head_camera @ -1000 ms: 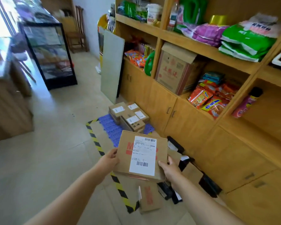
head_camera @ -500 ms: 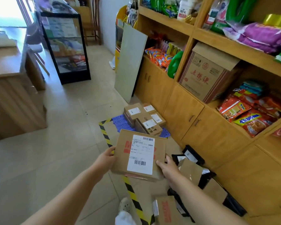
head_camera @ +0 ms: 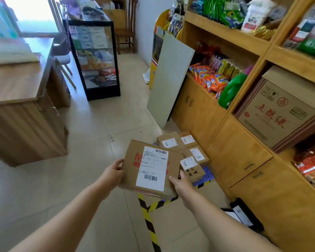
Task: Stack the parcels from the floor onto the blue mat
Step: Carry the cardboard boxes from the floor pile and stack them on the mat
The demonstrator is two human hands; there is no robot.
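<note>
A: Where's the parcel rel. to the hands?

B: Flat cardboard parcel (head_camera: 149, 168) w/ white shipping label sits between both hands, held up off the floor. Left hand (head_camera: 113, 172) grips its left edge, fingers curled under, thumb on top. Right hand (head_camera: 179, 182) grips the near right corner, thumb on top. Both hands clamp it; neither is slack.

A: And the mat?

B: Blue mat (head_camera: 205, 174) lies on the floor just beyond and to the right of the held parcel, mostly hidden by it and by the boxes on it. Stacked parcels (head_camera: 187, 151) sit there, 4 labels visible.

A: What's around?

B: Largest first: wooden shelving unit (head_camera: 235, 146) runs along the right; wooden counter (head_camera: 24, 106) on the left; glass display case (head_camera: 95, 60) farther back; pale board (head_camera: 169, 79) leans on the shelving, behind the mat. Yellow-black floor tape (head_camera: 149, 222) runs below the held parcel. Black mailer bags (head_camera: 244, 215) lie on the floor near the right forearm; can't count them.

A: Anything in the way?

B: Held parcel overlaps the stack's near left edge in view.
</note>
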